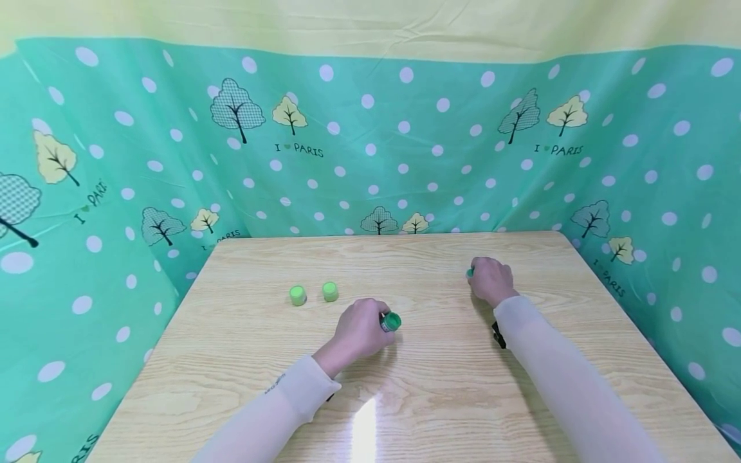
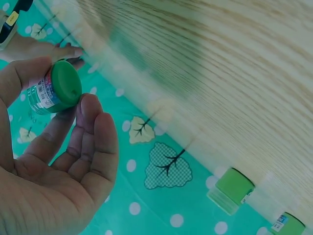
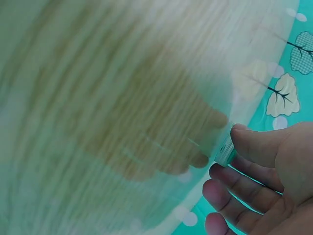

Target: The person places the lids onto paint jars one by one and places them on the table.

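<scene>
My left hand pinches a small jar with a dark green lid between thumb and fingers, near the middle of the table. In the left wrist view that jar is clear plastic with a white printed label, and it is tilted. Farther back on the right, my right hand holds a small teal-green jar, mostly covered by the fingers. Only a slim part of this jar shows between thumb and fingers in the right wrist view. A light-green-lidded jar and a second one stand left of my left hand.
The wooden table has a glossy top with a bright reflection near the front. A green dotted curtain with printed trees hangs along its back and both sides. A black band shows at my right wrist.
</scene>
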A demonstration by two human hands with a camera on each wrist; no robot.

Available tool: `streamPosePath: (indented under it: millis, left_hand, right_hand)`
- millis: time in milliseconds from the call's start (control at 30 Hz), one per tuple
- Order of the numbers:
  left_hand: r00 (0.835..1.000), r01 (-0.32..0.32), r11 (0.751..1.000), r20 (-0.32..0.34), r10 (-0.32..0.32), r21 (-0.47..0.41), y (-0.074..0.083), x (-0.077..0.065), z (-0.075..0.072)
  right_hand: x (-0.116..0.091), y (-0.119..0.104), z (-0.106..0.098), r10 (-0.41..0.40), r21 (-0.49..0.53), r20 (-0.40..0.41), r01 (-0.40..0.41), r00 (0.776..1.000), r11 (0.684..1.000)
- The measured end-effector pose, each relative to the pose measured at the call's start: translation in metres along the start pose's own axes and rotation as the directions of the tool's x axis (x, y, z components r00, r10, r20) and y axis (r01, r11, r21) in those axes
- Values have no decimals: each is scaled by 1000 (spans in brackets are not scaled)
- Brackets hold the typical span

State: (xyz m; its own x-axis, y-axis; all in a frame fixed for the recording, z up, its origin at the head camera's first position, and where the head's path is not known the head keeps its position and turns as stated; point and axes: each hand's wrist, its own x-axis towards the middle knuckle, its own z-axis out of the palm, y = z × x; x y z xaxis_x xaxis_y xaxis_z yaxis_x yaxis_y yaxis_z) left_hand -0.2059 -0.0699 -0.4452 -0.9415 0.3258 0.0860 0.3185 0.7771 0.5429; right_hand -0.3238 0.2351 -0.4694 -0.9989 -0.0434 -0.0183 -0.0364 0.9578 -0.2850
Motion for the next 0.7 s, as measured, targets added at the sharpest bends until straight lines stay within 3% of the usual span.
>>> streamPosePath:
  millis: [333, 700]
  left_hand:
    - [1000, 1, 1000, -7, -1, 10, 1, 2, 0]
    - [1000, 18, 1000, 9, -18, 2, 2, 0, -1]
  right_hand:
    - [-10, -11, -10, 14, 54, -4, -14, 1000, 998]
    - [-32, -31, -11, -54, 162, -39, 60, 998, 985]
